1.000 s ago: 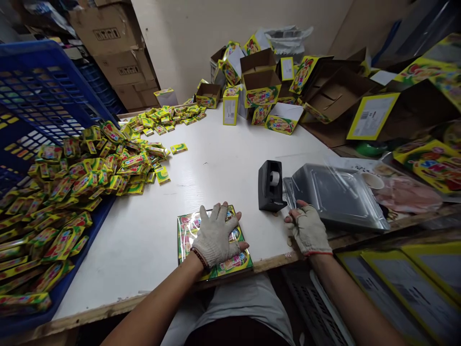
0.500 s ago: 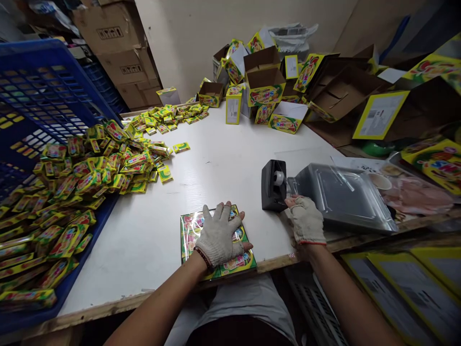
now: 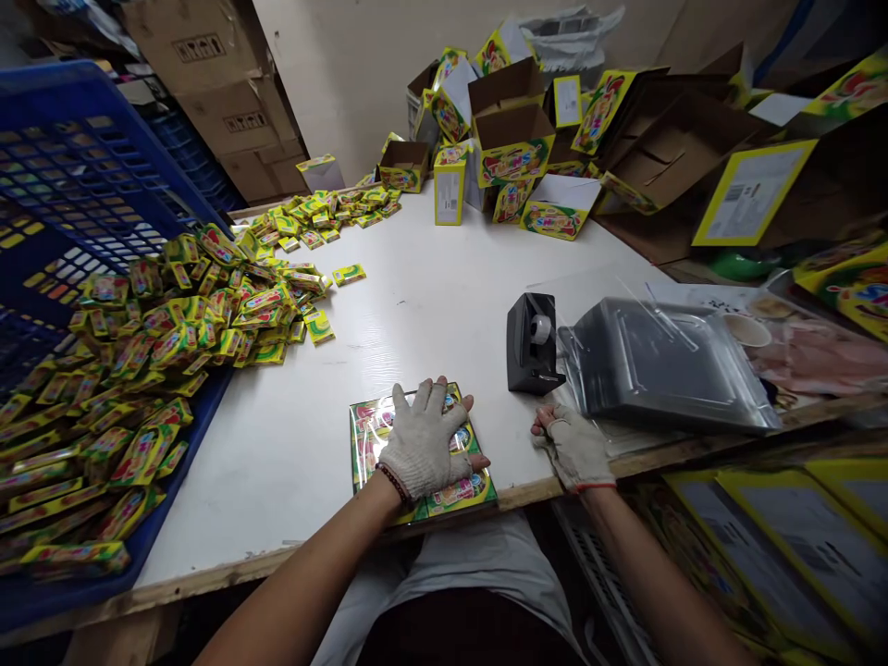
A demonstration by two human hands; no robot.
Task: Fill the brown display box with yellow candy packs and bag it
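Observation:
My left hand (image 3: 425, 446), in a white knit glove, lies flat with fingers spread on a flat pack of yellow-green packets wrapped in clear film (image 3: 454, 493) at the table's near edge. My right hand (image 3: 573, 450), also gloved, rests on the table edge to the right of the pack, just below the black tape dispenser (image 3: 531, 347). Its fingers are curled in a pinch; what they hold is too small to make out.
A pile of small yellow-green packets (image 3: 173, 342) spills from a tipped blue crate (image 3: 83, 176) on the left. A stack of clear plastic bags (image 3: 659, 365) lies right of the dispenser. Open printed cartons (image 3: 510, 157) crowd the white table's (image 3: 416, 305) far side.
My right hand reached up to the tape dispenser, then drew back down to the table edge. My left hand stayed pressed on the wrapped pack.

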